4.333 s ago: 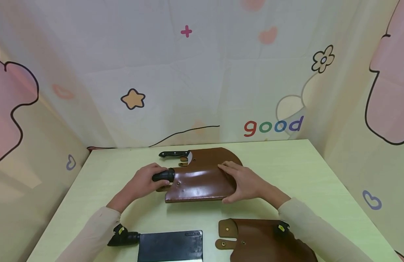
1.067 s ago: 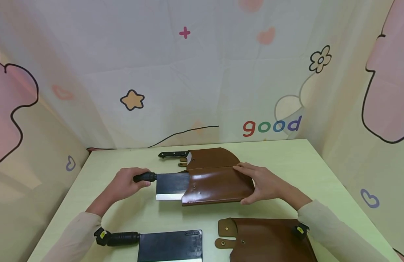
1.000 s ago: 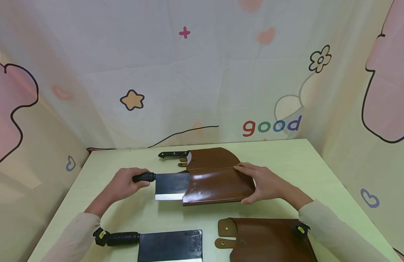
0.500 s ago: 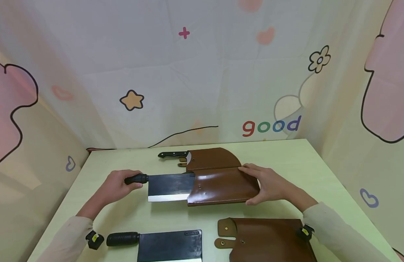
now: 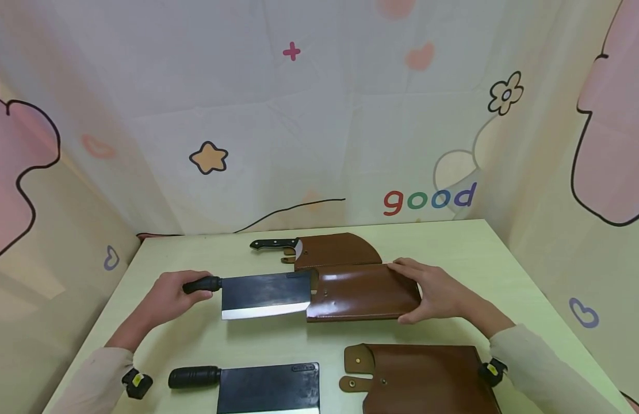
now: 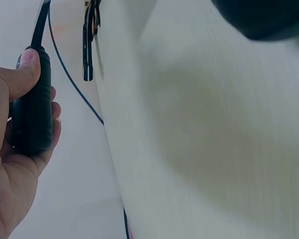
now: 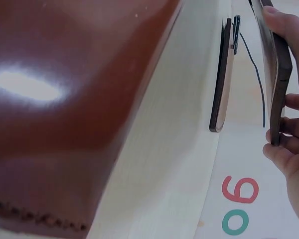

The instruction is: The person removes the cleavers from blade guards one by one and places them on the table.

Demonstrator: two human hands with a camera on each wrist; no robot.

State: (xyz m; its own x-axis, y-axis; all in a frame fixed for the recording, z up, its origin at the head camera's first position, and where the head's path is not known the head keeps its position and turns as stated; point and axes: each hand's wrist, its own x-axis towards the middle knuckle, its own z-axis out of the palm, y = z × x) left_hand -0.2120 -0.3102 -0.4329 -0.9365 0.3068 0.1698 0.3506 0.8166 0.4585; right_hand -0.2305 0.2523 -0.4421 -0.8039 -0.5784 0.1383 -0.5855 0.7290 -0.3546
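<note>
My left hand (image 5: 171,296) grips the black handle (image 6: 32,114) of a cleaver with a broad dark blade (image 5: 262,293) and a bright cutting edge. Its far end is right at the mouth of a glossy brown leather sheath (image 5: 360,293), overlapping a strap there. My right hand (image 5: 438,290) holds that sheath by its right end, thumb on the near side and fingers on the far side. In the right wrist view, the thumb and fingers (image 7: 289,129) pinch the sheath's edge. Both cleaver and sheath are raised above the table.
Behind lies a black-handled knife (image 5: 275,244) in a brown sheath (image 5: 340,250) with a rounded end. In front are a second cleaver (image 5: 267,388) lying flat and another brown sheath (image 5: 423,376) with two snap straps. A printed cloth (image 5: 319,126) hangs behind the table (image 5: 454,244).
The cleaver blade has slid leftward out of the sheath, from fully inside to its end at the mouth. My left hand moved left; my right hand moved right with the sheath.
</note>
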